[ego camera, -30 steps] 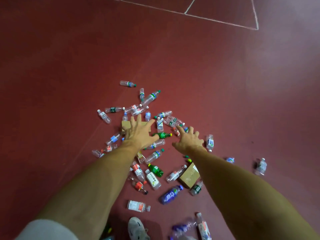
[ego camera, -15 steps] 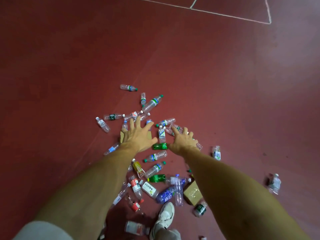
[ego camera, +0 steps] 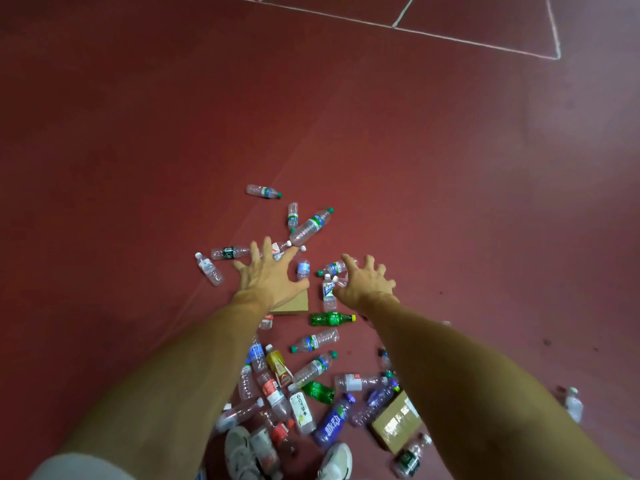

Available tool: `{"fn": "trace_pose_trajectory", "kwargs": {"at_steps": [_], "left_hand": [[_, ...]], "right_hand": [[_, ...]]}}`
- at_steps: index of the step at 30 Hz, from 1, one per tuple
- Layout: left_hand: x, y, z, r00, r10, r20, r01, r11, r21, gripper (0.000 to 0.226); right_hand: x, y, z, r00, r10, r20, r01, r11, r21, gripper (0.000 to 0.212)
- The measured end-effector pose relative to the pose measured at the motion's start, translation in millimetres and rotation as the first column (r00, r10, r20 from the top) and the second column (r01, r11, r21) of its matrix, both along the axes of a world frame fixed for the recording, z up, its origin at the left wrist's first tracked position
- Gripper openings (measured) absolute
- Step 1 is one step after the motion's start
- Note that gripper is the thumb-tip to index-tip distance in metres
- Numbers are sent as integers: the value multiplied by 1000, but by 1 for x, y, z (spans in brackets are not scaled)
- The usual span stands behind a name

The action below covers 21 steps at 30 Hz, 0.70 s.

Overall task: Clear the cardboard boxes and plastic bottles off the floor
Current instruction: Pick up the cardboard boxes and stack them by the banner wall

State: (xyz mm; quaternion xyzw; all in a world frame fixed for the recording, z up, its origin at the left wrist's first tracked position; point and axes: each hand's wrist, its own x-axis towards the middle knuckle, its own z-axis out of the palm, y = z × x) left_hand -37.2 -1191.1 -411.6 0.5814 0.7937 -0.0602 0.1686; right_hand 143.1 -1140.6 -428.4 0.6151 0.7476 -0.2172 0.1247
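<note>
Plastic bottles lie scattered on their sides across a dark red floor [ego camera: 138,168], most of them clear and crumpled, with green, white or blue caps and coloured label bands. Among them are a green bottle with a yellow cap [ego camera: 331,319], a blue-purple bottle with white lettering [ego camera: 332,424] and a yellow-labelled bottle [ego camera: 277,367]. The farthest clear bottle [ego camera: 263,191] lies apart from the rest, and a lone clear bottle [ego camera: 575,405] lies far out to the right.

A flat brown cardboard box [ego camera: 294,303] lies in the middle of the heap, partly hidden by the left hand [ego camera: 268,275]. A second cardboard box with a white label [ego camera: 396,422] lies nearer the feet, among the bottles.

Both arms reach forward over the pile. The left hand is spread wide with straight fingers and holds nothing. The right hand [ego camera: 367,284] is also empty, with its fingers splayed and slightly bent above a cluster of clear bottles. White shoes [ego camera: 239,452] show at the bottom edge, and white painted lines [ego camera: 450,36] cross the far floor.
</note>
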Motion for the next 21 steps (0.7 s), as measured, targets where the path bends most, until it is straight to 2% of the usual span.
{"fn": "trace_pose_trajectory", "kwargs": {"at_steps": [5, 9, 15, 21], "left_hand": [[-25, 26, -32, 996, -62, 67, 64, 997, -38, 78], [-49, 51, -100, 983, -147, 114, 155, 986, -66, 78], [-89, 75, -258, 971, -228, 73, 234, 968, -94, 84], [-119, 99, -444, 960, -268, 83, 277, 952, -131, 93]], "right_hand": [[-20, 17, -30, 1000, -24, 13, 25, 999, -25, 74], [-40, 32, -91, 997, -64, 42, 67, 997, -50, 80], [-72, 43, -244, 996, -68, 53, 72, 994, -82, 84], [-99, 55, -436, 994, -100, 42, 102, 993, -57, 84]]}}
